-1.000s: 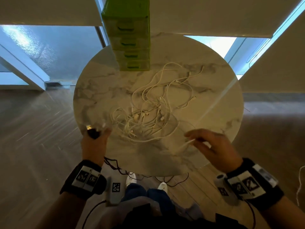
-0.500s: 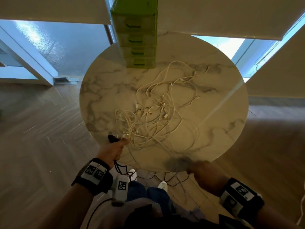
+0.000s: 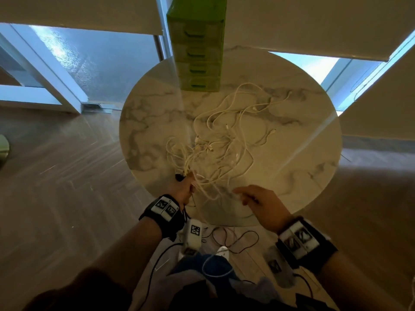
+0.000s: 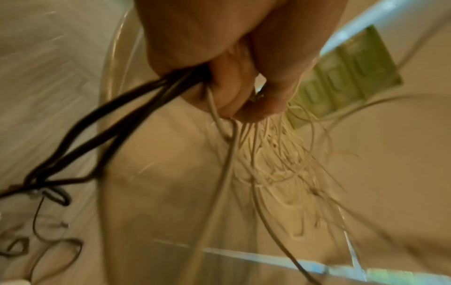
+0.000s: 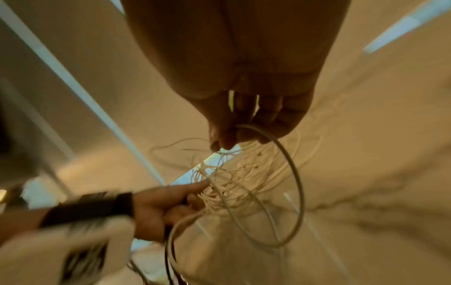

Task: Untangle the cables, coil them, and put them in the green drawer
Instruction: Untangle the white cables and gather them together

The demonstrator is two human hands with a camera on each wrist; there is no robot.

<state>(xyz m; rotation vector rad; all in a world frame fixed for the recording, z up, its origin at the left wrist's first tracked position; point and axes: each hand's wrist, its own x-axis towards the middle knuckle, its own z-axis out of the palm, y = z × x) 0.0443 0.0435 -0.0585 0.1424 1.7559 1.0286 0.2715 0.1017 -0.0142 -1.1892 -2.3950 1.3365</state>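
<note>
A tangle of white cables (image 3: pixel 224 140) lies spread over the middle of the round marble table (image 3: pixel 303 153). My left hand (image 3: pixel 185 184) at the table's near edge grips a bunch of white cable strands (image 4: pixel 263 135) together with black cables (image 4: pixel 105 123) that hang to the floor. My right hand (image 3: pixel 253 198), just to the right of it, pinches a white cable loop (image 5: pixel 290 173) between thumb and fingers. The green drawer unit (image 3: pixel 197 41) stands at the table's far edge with its drawers shut.
Black cables (image 3: pixel 235 239) trail on the wooden floor under the table's near edge, by my feet. Walls and bright glass panels (image 3: pixel 101 68) lie beyond the table. Bare marble shows on the table's left and right sides.
My left hand moved right along the near edge and gathered white strands beside the black cable. My right hand dropped below the edge, then came back up pinching a white cable.
</note>
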